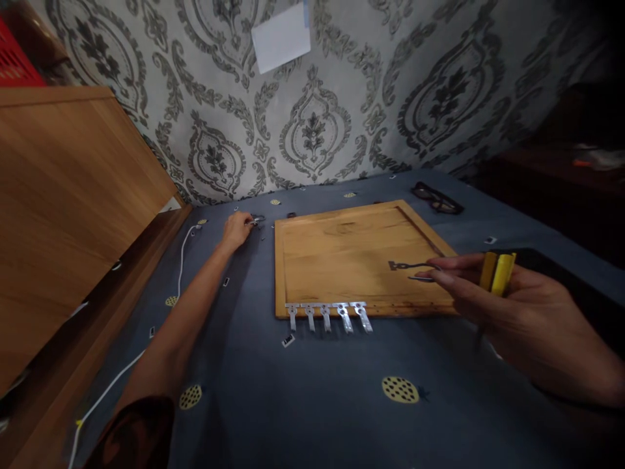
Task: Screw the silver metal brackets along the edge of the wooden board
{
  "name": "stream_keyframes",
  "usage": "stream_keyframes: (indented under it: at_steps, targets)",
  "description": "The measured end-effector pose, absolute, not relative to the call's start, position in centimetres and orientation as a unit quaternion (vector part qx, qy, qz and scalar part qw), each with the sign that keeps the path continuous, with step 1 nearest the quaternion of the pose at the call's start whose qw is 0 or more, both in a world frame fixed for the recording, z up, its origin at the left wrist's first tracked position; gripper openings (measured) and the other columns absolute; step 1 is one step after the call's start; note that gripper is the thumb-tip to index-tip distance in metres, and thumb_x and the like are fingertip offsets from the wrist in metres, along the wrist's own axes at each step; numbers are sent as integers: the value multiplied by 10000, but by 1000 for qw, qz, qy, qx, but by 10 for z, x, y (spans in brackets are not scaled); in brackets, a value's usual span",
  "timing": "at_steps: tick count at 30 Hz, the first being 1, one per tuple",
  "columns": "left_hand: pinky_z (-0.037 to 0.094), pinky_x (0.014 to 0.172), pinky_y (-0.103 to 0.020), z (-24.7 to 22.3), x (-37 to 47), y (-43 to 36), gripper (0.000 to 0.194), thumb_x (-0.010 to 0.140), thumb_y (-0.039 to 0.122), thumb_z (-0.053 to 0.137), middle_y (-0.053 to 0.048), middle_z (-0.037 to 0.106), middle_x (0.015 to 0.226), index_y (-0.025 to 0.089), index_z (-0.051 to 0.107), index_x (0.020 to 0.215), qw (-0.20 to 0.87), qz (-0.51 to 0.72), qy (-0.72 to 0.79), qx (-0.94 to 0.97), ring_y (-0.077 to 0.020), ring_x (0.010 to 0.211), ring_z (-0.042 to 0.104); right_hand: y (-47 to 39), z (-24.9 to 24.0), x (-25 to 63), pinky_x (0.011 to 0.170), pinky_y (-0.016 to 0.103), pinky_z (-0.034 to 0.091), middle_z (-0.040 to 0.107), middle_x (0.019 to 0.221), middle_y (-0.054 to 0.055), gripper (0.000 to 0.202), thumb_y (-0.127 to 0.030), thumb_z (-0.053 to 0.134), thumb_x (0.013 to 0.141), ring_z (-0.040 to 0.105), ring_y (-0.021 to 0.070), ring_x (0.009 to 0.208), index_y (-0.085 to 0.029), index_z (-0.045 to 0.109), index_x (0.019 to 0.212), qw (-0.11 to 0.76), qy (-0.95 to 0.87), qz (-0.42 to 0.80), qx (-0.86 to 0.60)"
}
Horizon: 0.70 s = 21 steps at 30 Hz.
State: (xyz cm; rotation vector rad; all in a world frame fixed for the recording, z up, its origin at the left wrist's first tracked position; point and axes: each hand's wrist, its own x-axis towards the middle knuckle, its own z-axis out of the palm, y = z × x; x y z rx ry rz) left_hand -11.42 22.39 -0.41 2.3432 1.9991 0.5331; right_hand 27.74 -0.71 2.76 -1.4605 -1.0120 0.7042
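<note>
My left hand (238,230) is far forward on the blue cloth, left of the wooden board, its fingers closed on a small metal piece (256,220). My right hand (527,312) is raised over the board's right front corner. Its fingers pinch a small T-shaped metal piece (401,265), and a yellow-handled tool (502,275) lies across the same hand. Several silver metal strips (326,317) stand in a row along the front left edge of the wooden board (336,260), their ends hanging over it.
Dark glasses (437,198) lie behind the board to the right. A white cable (182,257) runs down the left side beside a wooden cabinet (73,195). White paper (282,39) is on the patterned wall. A dark object (576,286) lies behind my right hand.
</note>
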Motion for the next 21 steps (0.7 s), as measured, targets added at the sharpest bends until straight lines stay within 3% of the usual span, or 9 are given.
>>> stream_keyframes:
  at_steps: [4,7,16,21]
  targets:
    - [561,925,-452,-8,-109,224,346,969,364,619,-102,624,1269,169,605,1254,-12,181,637,749,-232,1091,641,-8,30,277,504,242,443,743,1027,66,499,-544,899,363,658,185,809,-229,712,703,571,-374,373,-629]
    - [564,918,-448,-8,-111,220,346,969,365,620,-100,627,1260,167,606,1252,-26,182,640,746,-229,1081,644,-8,32,277,510,235,442,744,1016,70,480,-520,908,384,666,202,869,-229,713,712,574,-375,384,-619]
    - [561,923,-445,-3,-112,204,326,972,364,614,-98,632,1253,171,615,1236,-77,166,638,748,-225,1079,644,-9,32,274,470,252,430,742,989,78,458,-503,906,413,679,216,823,-231,709,724,582,-383,379,-609]
    - [525,989,-485,-6,-92,201,317,971,355,615,-102,617,1297,174,623,1231,-105,144,591,787,-247,1159,614,-9,31,274,526,250,451,752,976,75,479,-512,907,393,656,188,813,-224,706,719,577,-380,387,-610]
